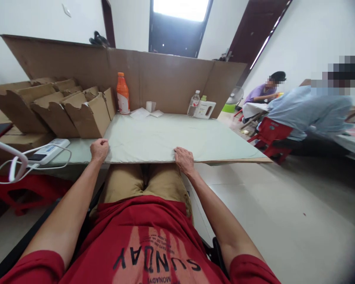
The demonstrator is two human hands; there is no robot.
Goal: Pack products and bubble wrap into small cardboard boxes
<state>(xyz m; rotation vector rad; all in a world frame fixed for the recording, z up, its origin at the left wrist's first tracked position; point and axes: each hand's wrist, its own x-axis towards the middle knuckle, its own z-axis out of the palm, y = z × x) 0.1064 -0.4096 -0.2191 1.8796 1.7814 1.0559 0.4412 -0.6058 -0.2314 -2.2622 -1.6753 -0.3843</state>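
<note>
My left hand (99, 150) rests in a loose fist on the front edge of the table (165, 134), which has a pale green cover. Nothing shows in that fist. Farther right, my right hand (184, 159) lies on the same edge, its fingers loosely bent over the cover and holding nothing. Nearest to my left hand are open cardboard boxes (90, 116), standing just behind it, and a white power strip (51, 151) with a looped cable to its left.
Along the cardboard screen (165, 79) stand an orange bottle (123, 94), a white roll (149, 106) beside flat white sheets (140, 113), a clear bottle (193, 104) and a white jug (205, 109). Two people sit at the right, one on a red chair (270, 136). A red stool (29, 191) is lower left.
</note>
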